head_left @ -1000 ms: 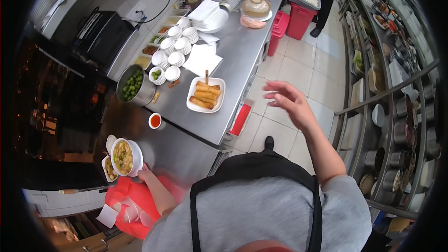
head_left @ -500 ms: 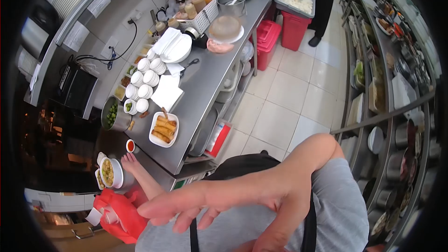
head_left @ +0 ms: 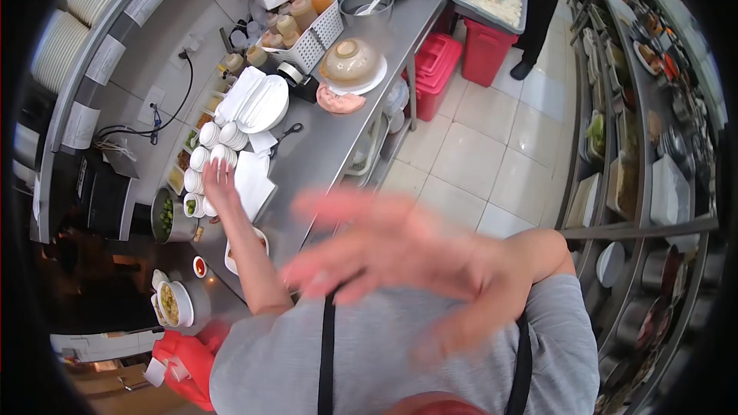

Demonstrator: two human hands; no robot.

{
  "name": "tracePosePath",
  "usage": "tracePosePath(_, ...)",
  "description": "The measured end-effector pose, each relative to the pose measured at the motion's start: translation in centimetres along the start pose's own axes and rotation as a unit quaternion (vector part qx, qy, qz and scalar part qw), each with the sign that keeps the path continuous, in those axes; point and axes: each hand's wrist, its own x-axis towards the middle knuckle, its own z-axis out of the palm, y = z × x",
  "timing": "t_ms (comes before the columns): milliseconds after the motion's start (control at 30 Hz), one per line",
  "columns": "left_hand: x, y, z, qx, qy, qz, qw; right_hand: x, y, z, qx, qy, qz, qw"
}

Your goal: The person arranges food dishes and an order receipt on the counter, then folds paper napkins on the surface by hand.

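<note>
My left hand [head_left: 221, 190] reaches over the counter with fingers apart, at the stacks of small white cups [head_left: 224, 155]; whether it touches them I cannot tell. Near the camera, my right hand [head_left: 384, 250] is blurred, fingers spread, holding nothing. My left forearm partly covers a white dish [head_left: 263, 240] of fried rolls. Beside the stacks lie white papers [head_left: 252, 183]. A small cup of red sauce [head_left: 200, 267] stands near the bowl of soup [head_left: 171, 304] at the lower left. A metal pot [head_left: 178, 224] holds green fruits.
Black scissors [head_left: 287, 135] lie beside white plates [head_left: 265, 105]. Farther back are an upturned bowl [head_left: 350, 61], a bottle basket [head_left: 317, 37] and a metal bowl [head_left: 367, 9]. Red bins [head_left: 486, 52] stand on the floor near a person in dark trousers [head_left: 536, 11]. Shelves [head_left: 630, 227] line the right.
My left hand has moved from beside the soup bowl up to the cup stacks. My right hand first came in front of my body and has since shifted right. The view has turned.
</note>
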Motion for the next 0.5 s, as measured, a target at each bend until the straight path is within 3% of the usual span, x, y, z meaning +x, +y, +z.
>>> tracePosePath(67, 2.0, -2.8, 5.3, 0.069, 0.043, -0.025, 0.996, 0.9, -1.9, -2.8, -0.001, 0.158, 0.02, 0.987)
tracePosePath(200, 5.2, -8.9, 13.4, 0.124, -0.039, -0.098, 0.987, 2.5, -3.9, -8.9, -0.028, 0.221, -0.011, 0.975)
tracePosePath(300, 8.0, -13.0, 19.1, 0.256, -0.153, -0.119, 0.947, 2.6, -5.7, -10.3, -0.137, 0.129, -0.019, 0.982)
tracePosePath(400, 11.5, -18.8, 23.0, 0.386, -0.242, -0.063, 0.888, 3.3, -6.7, -12.6, -0.069, -0.037, -0.068, 0.995)
tracePosePath(433, 12.1, -19.9, 24.3, 0.456, -0.264, -0.021, 0.85, 4.1, -7.1, -14.5, -0.102, -0.168, -0.108, 0.975)
tracePosePath(467, 13.0, -21.2, 25.3, 0.526, -0.278, 0.021, 0.803, 4.3, -7.5, -15.7, -0.117, -0.233, -0.127, 0.957)
tracePosePath(500, 13.8, -22.4, 26.2, 0.528, -0.271, 0.02, 0.804, 4.5, -8.0, -16.8, -0.127, -0.298, -0.146, 0.935)
